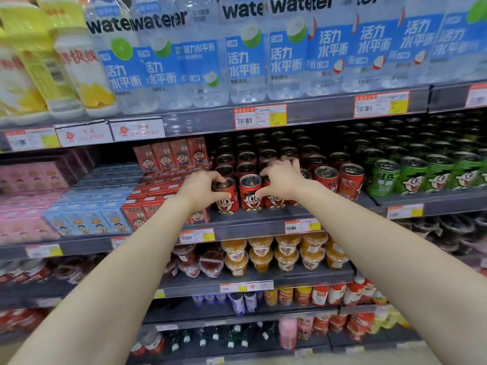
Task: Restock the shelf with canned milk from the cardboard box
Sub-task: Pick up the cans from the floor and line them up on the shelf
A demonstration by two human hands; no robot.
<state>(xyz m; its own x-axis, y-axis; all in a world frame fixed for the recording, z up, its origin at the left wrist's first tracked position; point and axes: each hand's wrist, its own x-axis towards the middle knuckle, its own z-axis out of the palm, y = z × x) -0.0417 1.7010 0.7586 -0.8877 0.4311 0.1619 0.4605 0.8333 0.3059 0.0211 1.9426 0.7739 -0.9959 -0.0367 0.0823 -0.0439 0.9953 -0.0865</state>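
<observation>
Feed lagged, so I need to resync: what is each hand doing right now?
Left hand: grips the leftmost front red can.
Right hand: grips the third red can, mostly covered by the hand.

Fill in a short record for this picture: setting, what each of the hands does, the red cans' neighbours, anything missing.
Setting: grey metal shop shelf
Left hand: grips front-left red metal milk can by its top
Right hand: curled over second red metal milk can, partly hidden
Neighbours: green metal cans to the right, red paper cartons to the left
Missing: cardboard box not in view
</observation>
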